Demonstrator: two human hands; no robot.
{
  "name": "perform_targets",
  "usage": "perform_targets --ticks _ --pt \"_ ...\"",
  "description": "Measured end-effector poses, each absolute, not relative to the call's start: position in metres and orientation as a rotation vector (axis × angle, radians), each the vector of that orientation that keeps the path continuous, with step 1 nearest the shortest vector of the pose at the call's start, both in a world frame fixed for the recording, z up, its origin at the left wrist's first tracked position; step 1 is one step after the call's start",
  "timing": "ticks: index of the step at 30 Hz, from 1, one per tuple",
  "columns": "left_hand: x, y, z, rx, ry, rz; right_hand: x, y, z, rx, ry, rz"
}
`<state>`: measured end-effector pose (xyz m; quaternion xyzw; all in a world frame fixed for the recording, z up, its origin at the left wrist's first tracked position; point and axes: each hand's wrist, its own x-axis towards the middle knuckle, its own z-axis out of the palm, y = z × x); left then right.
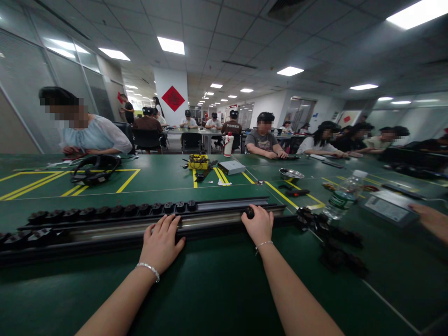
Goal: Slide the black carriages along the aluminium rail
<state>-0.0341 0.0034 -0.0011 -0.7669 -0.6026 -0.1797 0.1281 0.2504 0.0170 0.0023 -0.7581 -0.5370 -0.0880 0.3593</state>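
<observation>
A long black track rail (pixel 213 223) with a shiny inner channel lies across the green table in front of me. My left hand (pixel 160 245) rests on its near edge, fingers stretched out over the channel. Farther right, my right hand (pixel 259 225) is closed on a small black round part (pixel 250 213) at the rail, partly hidden by the fingers. A row of black round parts (pixel 115 211) sits on a second rail behind. More such parts (pixel 38 237) stand at the left end of the near rail. Loose black parts (pixel 311 219) lie beyond the right end.
At right are a water bottle (pixel 345 196), a grey box (pixel 390 207) touched by another person's hand (pixel 432 219), and a metal bowl (pixel 291 174). Farther back lie a black headset (pixel 94 170), a yellow object with cables (pixel 198 162) and a silver box (pixel 231 167). Several people sit around.
</observation>
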Motion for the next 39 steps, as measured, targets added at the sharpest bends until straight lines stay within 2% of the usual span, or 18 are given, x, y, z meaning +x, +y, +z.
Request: perform_targets --ticks 39 --pt "-0.0349 0.0043 -0.0016 -2.242 -1.771 -0.504 0.2551 0.0205 -0.0016 -1.925 -1.375 -0.207"
